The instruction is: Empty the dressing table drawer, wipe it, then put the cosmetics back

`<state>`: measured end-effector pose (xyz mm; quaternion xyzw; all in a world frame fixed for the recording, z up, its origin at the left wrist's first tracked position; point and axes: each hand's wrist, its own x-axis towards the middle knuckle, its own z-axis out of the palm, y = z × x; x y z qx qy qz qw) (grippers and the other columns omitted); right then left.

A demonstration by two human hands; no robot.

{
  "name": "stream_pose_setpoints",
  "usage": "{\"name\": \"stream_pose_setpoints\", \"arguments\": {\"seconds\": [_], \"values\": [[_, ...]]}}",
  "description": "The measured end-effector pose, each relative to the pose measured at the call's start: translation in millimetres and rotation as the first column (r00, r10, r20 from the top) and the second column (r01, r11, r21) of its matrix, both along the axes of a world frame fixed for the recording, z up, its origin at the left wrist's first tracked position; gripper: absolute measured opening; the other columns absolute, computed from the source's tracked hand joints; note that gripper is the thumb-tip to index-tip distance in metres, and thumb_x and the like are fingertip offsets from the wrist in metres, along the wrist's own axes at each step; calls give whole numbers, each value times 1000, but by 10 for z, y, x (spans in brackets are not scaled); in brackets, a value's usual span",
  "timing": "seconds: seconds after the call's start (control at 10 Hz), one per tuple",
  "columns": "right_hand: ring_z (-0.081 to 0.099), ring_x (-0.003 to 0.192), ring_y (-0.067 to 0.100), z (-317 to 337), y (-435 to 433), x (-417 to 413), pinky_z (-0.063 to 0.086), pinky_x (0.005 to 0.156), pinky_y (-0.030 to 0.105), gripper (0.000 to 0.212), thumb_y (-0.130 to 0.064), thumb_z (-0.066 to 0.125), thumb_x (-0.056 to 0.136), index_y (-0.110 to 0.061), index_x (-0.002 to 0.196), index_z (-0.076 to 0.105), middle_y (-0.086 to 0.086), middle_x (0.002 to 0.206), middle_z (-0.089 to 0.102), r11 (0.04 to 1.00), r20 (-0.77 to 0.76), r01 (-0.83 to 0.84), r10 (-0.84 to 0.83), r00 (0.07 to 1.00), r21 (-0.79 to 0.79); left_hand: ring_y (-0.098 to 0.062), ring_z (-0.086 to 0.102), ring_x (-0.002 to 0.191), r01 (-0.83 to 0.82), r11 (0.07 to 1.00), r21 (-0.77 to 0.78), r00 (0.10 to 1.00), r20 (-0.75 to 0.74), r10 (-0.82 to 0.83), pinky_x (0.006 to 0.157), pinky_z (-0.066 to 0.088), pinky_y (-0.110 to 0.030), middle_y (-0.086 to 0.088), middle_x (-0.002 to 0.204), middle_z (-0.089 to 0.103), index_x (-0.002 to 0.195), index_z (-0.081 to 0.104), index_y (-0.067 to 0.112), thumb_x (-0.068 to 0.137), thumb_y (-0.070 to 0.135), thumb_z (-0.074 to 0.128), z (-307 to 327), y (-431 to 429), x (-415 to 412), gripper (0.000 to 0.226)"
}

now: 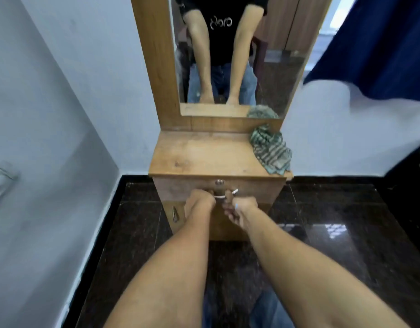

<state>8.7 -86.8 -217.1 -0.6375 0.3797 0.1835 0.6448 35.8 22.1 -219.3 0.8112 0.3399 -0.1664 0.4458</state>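
A small wooden dressing table stands against the wall, its drawer closed under the top. Both my hands are at the drawer front. My left hand is curled around the metal drawer handle from the left. My right hand grips the same handle from the right, fingers bent under it. A round keyhole sits just above the handle. A green striped cloth lies crumpled on the table top's right rear corner. No cosmetics show.
A tall mirror in a wooden frame rises behind the table top. A lower cabinet door with a small handle is under the drawer. Dark glossy floor tiles surround the table. A blue curtain hangs at the right.
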Motion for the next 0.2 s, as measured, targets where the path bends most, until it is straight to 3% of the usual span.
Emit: {"name": "stream_pose_setpoints", "arguments": {"seconds": [0.1,0.2], "values": [[62,66,27,57,17,184,50,46,28,22,-26,74,89,-9,88,60,17,94,68,988,-31,4,-9,999,-156,-30,67,113,178,978,105,983,-65,-172,86,52,-33,-12,120,71,115,72,9,93,31,58,265,46,-56,34],[63,86,33,143,16,285,52,45,32,16,-13,69,85,-8,98,63,20,110,65,983,-115,-44,24,993,-176,-30,67,111,206,972,117,976,-93,-196,84,53,-33,-12,120,70,117,71,11,90,28,62,327,84,-26,33]]}}
